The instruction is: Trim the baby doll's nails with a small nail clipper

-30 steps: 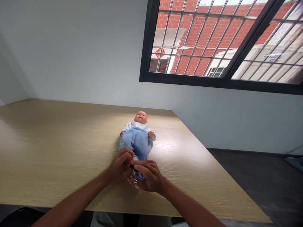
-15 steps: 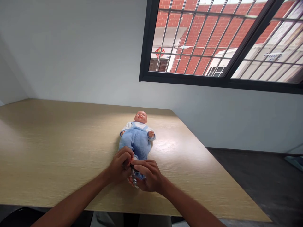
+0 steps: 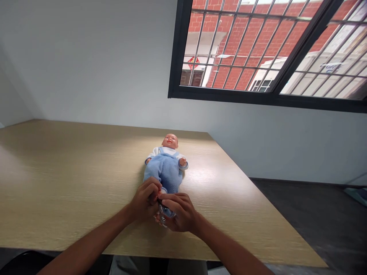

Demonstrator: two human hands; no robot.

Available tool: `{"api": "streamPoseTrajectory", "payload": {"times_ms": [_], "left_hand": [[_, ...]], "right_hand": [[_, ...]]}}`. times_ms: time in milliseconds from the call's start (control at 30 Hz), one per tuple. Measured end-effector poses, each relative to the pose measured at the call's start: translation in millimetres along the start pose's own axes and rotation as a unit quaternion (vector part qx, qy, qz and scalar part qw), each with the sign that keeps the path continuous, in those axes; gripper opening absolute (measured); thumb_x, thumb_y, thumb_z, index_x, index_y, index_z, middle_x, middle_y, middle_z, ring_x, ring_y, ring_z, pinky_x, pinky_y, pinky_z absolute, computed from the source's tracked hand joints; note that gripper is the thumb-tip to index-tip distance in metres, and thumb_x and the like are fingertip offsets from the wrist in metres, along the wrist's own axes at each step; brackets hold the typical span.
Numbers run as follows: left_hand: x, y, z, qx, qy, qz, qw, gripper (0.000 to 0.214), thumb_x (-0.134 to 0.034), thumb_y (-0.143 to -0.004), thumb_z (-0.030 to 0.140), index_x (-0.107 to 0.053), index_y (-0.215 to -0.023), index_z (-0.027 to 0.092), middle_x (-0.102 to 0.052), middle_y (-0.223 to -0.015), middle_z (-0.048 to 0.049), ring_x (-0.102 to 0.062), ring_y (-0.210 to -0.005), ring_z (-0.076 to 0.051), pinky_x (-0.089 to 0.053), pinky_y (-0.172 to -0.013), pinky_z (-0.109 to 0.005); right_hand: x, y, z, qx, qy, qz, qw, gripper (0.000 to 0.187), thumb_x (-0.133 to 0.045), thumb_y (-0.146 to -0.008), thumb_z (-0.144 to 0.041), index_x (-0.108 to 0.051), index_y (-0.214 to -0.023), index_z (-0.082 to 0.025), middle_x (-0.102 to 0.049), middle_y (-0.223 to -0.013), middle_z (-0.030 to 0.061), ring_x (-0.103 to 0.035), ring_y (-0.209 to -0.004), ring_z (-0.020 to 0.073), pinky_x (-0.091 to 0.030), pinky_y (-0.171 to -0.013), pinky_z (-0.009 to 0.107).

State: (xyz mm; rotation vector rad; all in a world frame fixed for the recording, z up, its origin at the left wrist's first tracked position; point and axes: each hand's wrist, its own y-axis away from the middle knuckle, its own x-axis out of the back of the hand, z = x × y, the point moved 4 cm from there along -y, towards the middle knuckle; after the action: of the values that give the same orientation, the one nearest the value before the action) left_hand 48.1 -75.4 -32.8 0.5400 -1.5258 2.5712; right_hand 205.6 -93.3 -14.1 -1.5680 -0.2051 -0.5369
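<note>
Baby doll [image 3: 165, 168], blue fleece overalls and white shirt, lying on its back on a pale wood-grain tabletop [image 3: 71, 183]. Left hand [image 3: 145, 200] curled shut over the doll's near end; right hand [image 3: 179, 212] closed there too, touching it. Between them, a small ribbed silver piece [image 3: 162, 215], mostly hidden, kind uncertain. Work in hand appears centred there; the next move seems to call for a steady, close grip. No brand legible on the doll; white sign [image 3: 331, 68] beyond the barred window [image 3: 226, 93] unreadable.
</note>
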Motion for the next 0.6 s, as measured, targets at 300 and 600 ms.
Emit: {"api": "streamPoseTrajectory", "payload": {"times_ms": [300,600], "left_hand": [[0.1,1.5,0.4,0.002,-0.001,0.000,1.000,0.024,-0.058,-0.074,0.005,-0.039,-0.076,0.019,-0.055,-0.087,-0.0041,-0.058,-0.083,-0.017,-0.048,-0.070,-0.029],[0.9,-1.9,3.4,-0.002,-0.004,-0.003,1.000,0.024,-0.058,-0.076,0.006,-0.038,-0.076,0.019,-0.055,-0.087,-0.0045,-0.057,-0.082,-0.018,-0.048,-0.069,-0.029]], "right_hand": [[-0.9,2.1,1.3,-0.007,0.006,-0.007,1.000,0.023,-0.048,-0.097,-0.030,-0.053,-0.115,-0.016,-0.075,-0.101,0.0111,-0.074,-0.087,0.0163,-0.052,-0.071,0.028],[0.0,0.4,0.5,-0.004,-0.003,-0.006,1.000,0.023,-0.046,-0.097,-0.029,-0.053,-0.114,-0.015,-0.075,-0.100,0.0111,-0.073,-0.086,0.0164,-0.052,-0.069,0.027]]}}
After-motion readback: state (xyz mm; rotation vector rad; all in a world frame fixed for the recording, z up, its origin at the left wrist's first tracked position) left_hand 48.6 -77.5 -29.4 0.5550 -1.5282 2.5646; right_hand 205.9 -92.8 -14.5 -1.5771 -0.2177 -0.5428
